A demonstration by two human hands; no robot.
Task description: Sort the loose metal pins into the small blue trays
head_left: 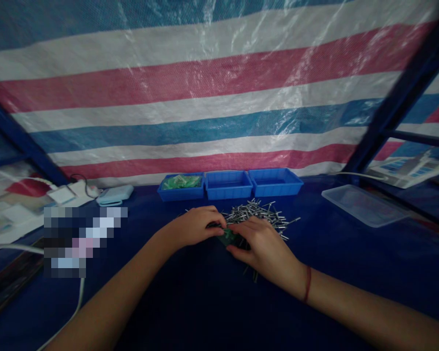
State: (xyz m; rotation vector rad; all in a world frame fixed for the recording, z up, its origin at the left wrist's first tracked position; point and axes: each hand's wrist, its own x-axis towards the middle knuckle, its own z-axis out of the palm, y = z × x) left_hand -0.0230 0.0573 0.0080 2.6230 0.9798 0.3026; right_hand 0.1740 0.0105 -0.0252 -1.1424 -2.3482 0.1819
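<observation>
We cannot resolve the shape of the small dark-green piece (227,239) between the bare left hand (199,226) and bare right hand (265,243); fingers cover part of it. The right hand also hides some of the heaped thin silver metal pins (255,210). A coarse multicoloured pixel patch (84,241) masks what lies left. Frame edges crop both bare forearms (366,307).

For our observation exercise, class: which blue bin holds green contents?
The left bin: green pieces lie inside; no green shows in the middle bin or right bin.

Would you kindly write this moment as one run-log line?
left hand: at green piece | right hand: at green piece | nearby: pile of metal pins | behind: three blue bins
</observation>
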